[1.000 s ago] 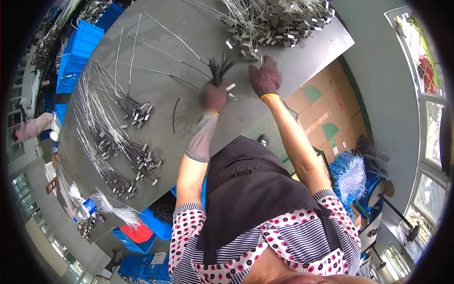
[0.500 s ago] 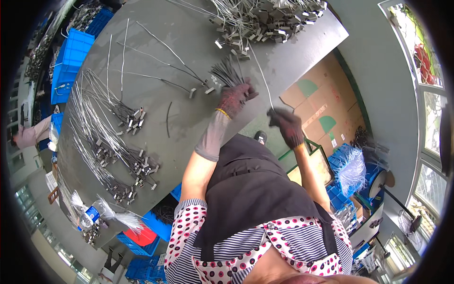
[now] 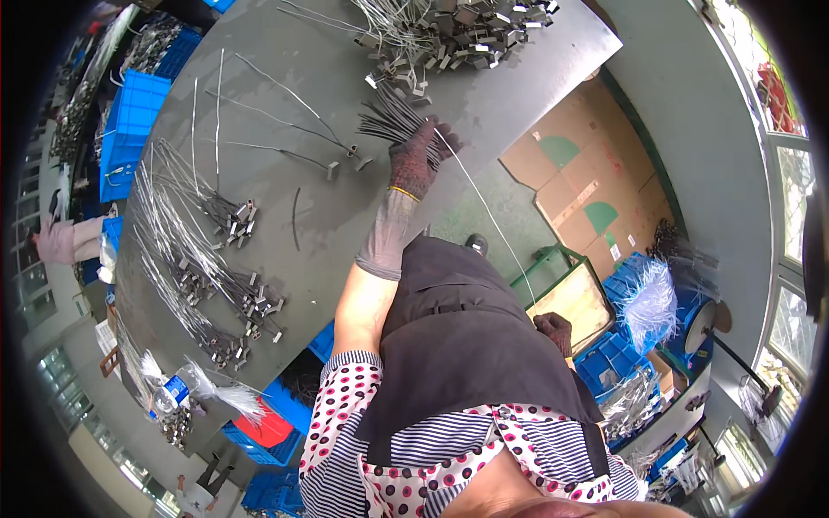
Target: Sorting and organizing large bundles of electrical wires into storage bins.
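My left hand (image 3: 416, 162), in a dark red and grey work glove, is closed around a bundle of short black tubes (image 3: 386, 118) over the table's near right part. A thin pale wire (image 3: 489, 217) runs from beside this hand down to my right hand (image 3: 554, 331). That gloved right hand is closed on the wire's lower end, low at my side and off the table. Several wires with small metal pieces (image 3: 332, 170) lie left of the bundle. One loose black tube (image 3: 296, 220) rests on the tabletop.
A heap of metal-ended wires (image 3: 471, 36) covers the far part of the grey table (image 3: 324, 263). More wire bunches (image 3: 186, 250) lie at left. Below my right side stand a green-framed stool (image 3: 566, 302) and blue crates (image 3: 604, 367). Flattened cardboard (image 3: 570, 177) lies beyond the edge.
My right hand has moved down and toward me, drawing the wire out into a long line. My left hand keeps hold of the tubes, little moved.
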The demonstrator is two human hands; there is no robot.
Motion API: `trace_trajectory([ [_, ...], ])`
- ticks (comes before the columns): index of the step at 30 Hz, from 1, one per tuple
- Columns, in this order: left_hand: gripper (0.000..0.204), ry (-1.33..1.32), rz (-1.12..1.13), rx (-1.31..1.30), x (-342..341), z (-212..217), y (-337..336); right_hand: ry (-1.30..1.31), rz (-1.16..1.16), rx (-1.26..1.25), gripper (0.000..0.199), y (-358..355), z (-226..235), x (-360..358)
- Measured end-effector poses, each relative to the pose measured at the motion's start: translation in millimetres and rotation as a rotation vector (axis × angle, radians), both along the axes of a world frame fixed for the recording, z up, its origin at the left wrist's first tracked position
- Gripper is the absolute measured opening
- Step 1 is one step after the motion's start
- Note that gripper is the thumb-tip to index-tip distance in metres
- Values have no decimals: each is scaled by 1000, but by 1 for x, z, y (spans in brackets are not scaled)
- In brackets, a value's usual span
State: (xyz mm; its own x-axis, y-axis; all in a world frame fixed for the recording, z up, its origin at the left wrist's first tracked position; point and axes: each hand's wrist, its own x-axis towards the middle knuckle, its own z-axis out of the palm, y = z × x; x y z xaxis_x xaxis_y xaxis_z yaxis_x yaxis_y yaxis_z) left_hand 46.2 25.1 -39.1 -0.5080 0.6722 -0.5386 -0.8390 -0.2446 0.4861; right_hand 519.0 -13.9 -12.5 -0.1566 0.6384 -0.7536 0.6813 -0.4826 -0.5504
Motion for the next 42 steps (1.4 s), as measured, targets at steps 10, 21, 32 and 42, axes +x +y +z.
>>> trace_trajectory([
  [10, 25, 78, 157, -62, -20, 10, -25, 21, 70, 44, 22, 20, -2, 7],
  [21, 20, 89, 378, -66, -42, 4, -60, 0, 186, 94, 25, 37, 5, -29],
  [32, 23, 391, 536, -307, -87, 27, -94, -27, 315, 97, 25, 53, 7, -88],
  [42, 22, 41, 608, -143, -94, 9, -94, -40, 368, 158, 26, 46, 15, -94],
])
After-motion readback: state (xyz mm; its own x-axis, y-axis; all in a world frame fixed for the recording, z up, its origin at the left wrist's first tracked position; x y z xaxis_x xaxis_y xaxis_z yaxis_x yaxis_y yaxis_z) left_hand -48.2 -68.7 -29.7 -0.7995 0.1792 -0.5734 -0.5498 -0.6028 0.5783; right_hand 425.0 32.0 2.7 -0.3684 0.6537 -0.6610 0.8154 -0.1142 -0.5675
